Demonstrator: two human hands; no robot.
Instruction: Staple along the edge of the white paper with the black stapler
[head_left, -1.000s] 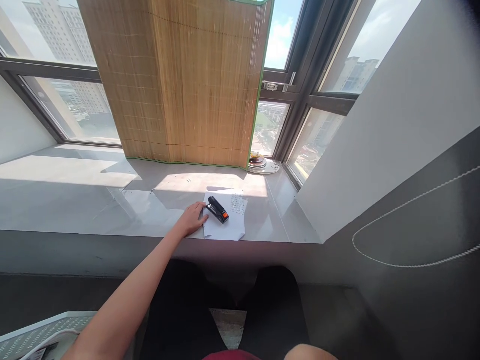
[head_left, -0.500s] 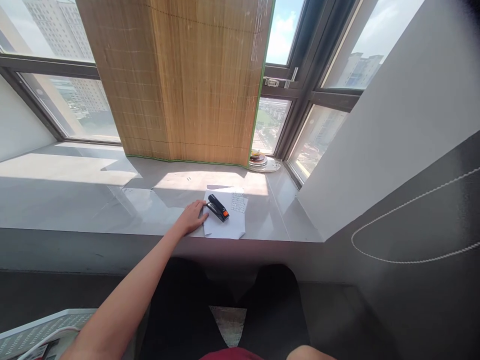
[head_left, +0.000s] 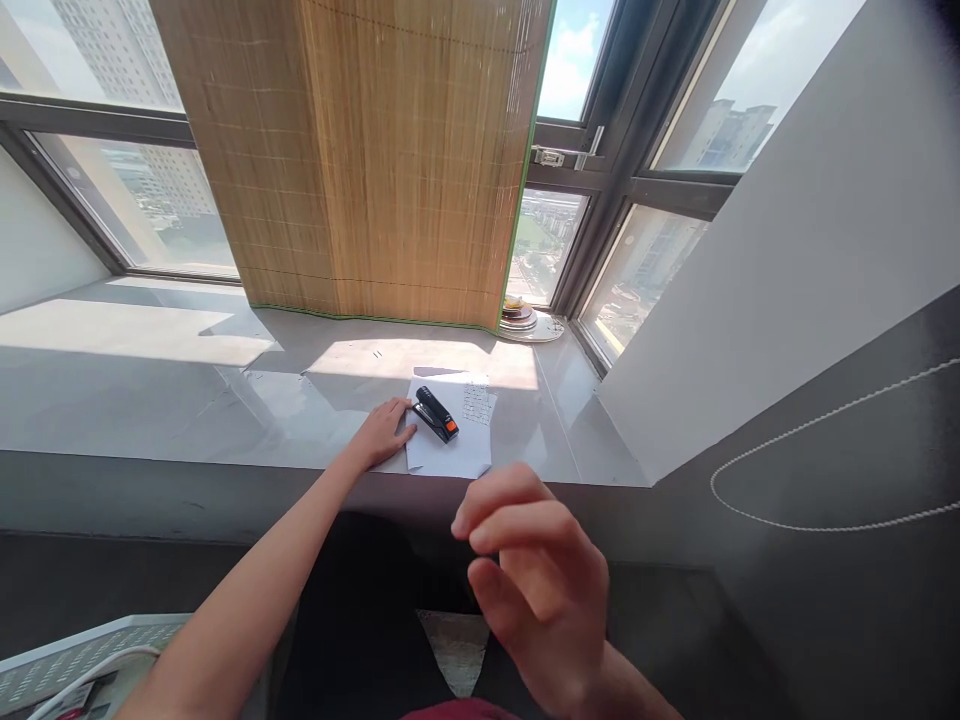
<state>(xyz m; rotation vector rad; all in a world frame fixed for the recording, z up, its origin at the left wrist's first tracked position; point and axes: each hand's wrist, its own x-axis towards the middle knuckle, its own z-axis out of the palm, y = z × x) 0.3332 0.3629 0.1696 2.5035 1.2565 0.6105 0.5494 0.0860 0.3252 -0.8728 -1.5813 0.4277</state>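
On the window ledge lies a white sheet of paper [head_left: 450, 462], perhaps more than one, with writing or print at its upper right. A black stapler [head_left: 436, 414] with an orange part at its near end rests on top, set at a slant. My left hand [head_left: 383, 434] lies at the paper's left edge, its fingers stretched towards the stapler's far end and thumb apart. Nearer to me, my right hand [head_left: 544, 580] is raised in the air below the ledge's front edge. Its fingers are bent, with a gap to the thumb, and nothing shows between them.
A bamboo blind [head_left: 375, 170] hangs down to the ledge [head_left: 187, 410] in front of the windows. Stacked plates [head_left: 525, 322] stand in the right corner. A beaded cord [head_left: 810, 440] loops at the right. At lower left is a pale perforated basket [head_left: 97, 650] with a cable.
My right hand has come up into view from the bottom right. The left hand, paper and stapler have stayed in place. The camera view has shifted slightly.
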